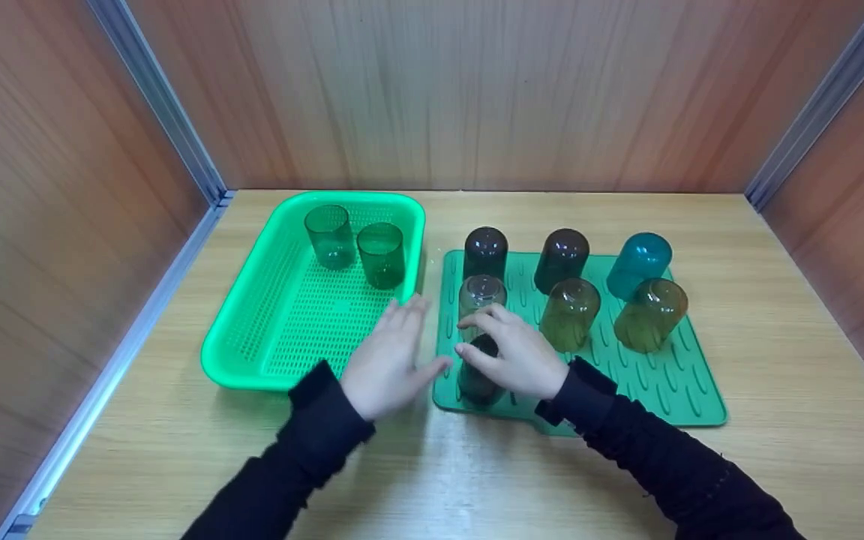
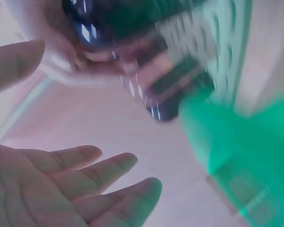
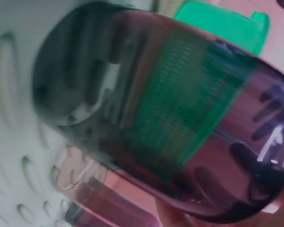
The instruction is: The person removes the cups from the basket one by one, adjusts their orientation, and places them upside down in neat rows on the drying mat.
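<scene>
My left hand point(image 1: 387, 367) hovers with straight, spread fingers beside the right rim of a green basket point(image 1: 211, 352), holding nothing. The left palm point(image 2: 19, 189) faces inward. My right hand point(image 1: 518, 352) reaches over the green drying mat point(image 1: 627, 390), thumb and fingers loosely bent and apart. Beneath its thumb a dark purple glass point(image 1: 479, 386) stands upside down at the mat's near left corner. Just behind this glass is a clear glass point(image 1: 481, 289), close to the right fingertips. The dark glass point(image 3: 146, 104) fills the right wrist view, partly hiding the fingers.
Two green glasses point(image 1: 329, 240) stand upright in the basket's far part. More upturned glasses stand on the mat: a dark one point(image 1: 485, 251) at back left, a brown one point(image 1: 563, 259), a blue one point(image 1: 638, 262) and two amber ones point(image 1: 571, 315). Wooden panels point(image 1: 477, 90) enclose the table.
</scene>
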The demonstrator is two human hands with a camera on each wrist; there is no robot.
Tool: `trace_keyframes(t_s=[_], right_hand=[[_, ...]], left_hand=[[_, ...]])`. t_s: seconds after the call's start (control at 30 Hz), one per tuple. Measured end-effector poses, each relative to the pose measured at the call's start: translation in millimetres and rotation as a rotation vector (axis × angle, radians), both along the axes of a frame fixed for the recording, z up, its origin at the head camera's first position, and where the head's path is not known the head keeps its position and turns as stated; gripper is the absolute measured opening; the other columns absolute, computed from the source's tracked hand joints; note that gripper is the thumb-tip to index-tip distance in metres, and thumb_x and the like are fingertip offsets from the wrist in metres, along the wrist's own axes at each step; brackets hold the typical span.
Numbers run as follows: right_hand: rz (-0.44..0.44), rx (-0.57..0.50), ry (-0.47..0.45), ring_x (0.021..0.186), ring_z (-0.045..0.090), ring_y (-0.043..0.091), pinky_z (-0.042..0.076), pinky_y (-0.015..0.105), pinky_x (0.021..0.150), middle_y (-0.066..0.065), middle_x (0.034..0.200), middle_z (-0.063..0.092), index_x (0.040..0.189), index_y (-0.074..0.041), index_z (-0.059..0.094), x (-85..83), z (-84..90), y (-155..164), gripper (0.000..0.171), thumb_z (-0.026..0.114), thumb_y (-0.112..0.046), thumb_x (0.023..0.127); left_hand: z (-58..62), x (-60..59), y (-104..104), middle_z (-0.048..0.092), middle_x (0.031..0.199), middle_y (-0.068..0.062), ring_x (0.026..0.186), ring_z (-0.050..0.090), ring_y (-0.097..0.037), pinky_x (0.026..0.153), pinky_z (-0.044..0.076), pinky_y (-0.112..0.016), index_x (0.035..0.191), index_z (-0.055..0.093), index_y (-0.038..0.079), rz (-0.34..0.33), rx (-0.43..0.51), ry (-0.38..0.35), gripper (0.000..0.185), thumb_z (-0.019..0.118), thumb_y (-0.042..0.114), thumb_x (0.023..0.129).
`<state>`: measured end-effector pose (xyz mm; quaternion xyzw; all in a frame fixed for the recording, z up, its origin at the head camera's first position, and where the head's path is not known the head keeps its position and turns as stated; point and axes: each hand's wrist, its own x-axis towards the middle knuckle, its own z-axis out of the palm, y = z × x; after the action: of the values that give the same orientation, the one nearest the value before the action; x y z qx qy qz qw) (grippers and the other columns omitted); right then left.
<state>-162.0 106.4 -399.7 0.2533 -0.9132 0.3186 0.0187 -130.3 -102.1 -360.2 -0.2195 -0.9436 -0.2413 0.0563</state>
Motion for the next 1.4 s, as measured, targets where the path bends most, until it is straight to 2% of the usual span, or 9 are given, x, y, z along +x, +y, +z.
trace_keyframes(t_s=[0.17,0.33,0.5,0.7,0.9,1.07,1.23,1.3,1.4], right_hand=[[-0.015,-0.076,-0.033,0.123,0.056,0.027,0.048,0.046,0.101,0.009,0.131,0.059,0.134,-0.013,0.057,-5.3,16.0,-6,0.044,0.058,-0.038,0.098],[-0.014,-0.197,-0.101,0.126,0.051,0.024,0.044,0.046,0.105,0.01,0.137,0.054,0.142,-0.012,0.048,-12.3,32.2,-23,0.05,0.058,-0.035,0.098],[-0.019,-0.363,-0.282,0.128,0.049,0.03,0.045,0.047,0.104,0.015,0.141,0.048,0.148,-0.012,0.038,-18.9,42.0,-49,0.057,0.058,-0.031,0.098],[-0.06,-0.436,-0.378,0.139,0.037,0.036,0.041,0.05,0.109,0.019,0.152,0.035,0.154,-0.01,0.026,-22.5,41.7,-80,0.069,0.059,-0.029,0.097],[-0.146,-0.434,-0.484,0.151,0.015,0.033,0.018,0.051,0.121,0.019,0.164,0.011,0.157,-0.007,0.01,-23.7,25.3,-104,0.082,0.058,-0.031,0.096],[-0.181,-0.513,-0.557,0.152,0.005,0.034,0.011,0.046,0.123,0.024,0.163,0.002,0.156,0.0,-0.001,-21.0,9.0,-114,0.083,0.053,-0.03,0.101],[-0.121,-0.574,-0.568,0.145,0.03,0.036,0.029,0.045,0.118,0.028,0.157,0.025,0.155,0.003,0.008,-16.7,-6.6,-119,0.072,0.051,-0.008,0.099],[-0.103,-0.559,-0.556,0.138,0.041,0.037,0.036,0.045,0.113,0.028,0.149,0.038,0.152,0.004,0.017,-14.4,-11.1,-119,0.065,0.05,-0.002,0.096],[-0.11,-0.521,-0.53,0.131,0.047,0.036,0.04,0.045,0.11,0.028,0.141,0.046,0.145,0.006,0.029,-12.9,-15.5,-119,0.055,0.05,-0.001,0.095]], left_hand=[[21.5,-24.0,-17,0.039,0.15,-0.03,0.142,0.032,-0.047,0.117,0.026,-0.056,0.147,0.035,-0.006,0.079,-0.011,0.055,0.079,0.072,0.033,0.089],[34.1,-59.0,-30,0.034,0.154,-0.027,0.146,0.025,-0.046,0.121,0.019,-0.054,0.15,0.034,-0.001,0.14,-0.041,0.065,0.075,0.07,0.029,0.091],[29.2,-92.0,-39,0.031,0.157,-0.022,0.147,0.019,-0.048,0.121,0.018,-0.053,0.152,0.034,0.007,0.189,-0.067,0.023,0.072,0.068,0.024,0.091],[14.3,-119.0,-42,0.035,0.155,-0.023,0.146,0.022,-0.047,0.12,0.021,-0.052,0.148,0.04,0.004,0.224,-0.109,-0.042,0.066,0.067,0.022,0.091],[1.3,-133.0,-37,0.041,0.153,-0.019,0.147,0.025,-0.042,0.119,0.02,-0.059,0.144,0.047,0.004,0.255,-0.198,-0.096,0.056,0.064,0.021,0.093],[-10.1,-140.2,-33,0.043,0.151,-0.02,0.148,0.024,-0.04,0.119,0.018,-0.058,0.143,0.047,0.003,0.279,-0.232,-0.131,0.054,0.062,0.02,0.094],[-19.1,-144.6,-32,0.05,0.145,-0.021,0.146,0.028,-0.04,0.119,0.022,-0.058,0.138,0.052,0.0,0.27,-0.253,-0.127,0.047,0.06,0.017,0.096],[-21.5,-145.8,-32,0.054,0.141,-0.022,0.145,0.03,-0.041,0.118,0.023,-0.058,0.133,0.055,-0.001,0.263,-0.27,-0.111,0.041,0.058,0.016,0.096],[-23.3,-147.2,-31,0.061,0.132,-0.024,0.142,0.037,-0.041,0.118,0.024,-0.057,0.122,0.062,-0.003,0.263,-0.284,-0.07,0.031,0.057,0.014,0.096]])
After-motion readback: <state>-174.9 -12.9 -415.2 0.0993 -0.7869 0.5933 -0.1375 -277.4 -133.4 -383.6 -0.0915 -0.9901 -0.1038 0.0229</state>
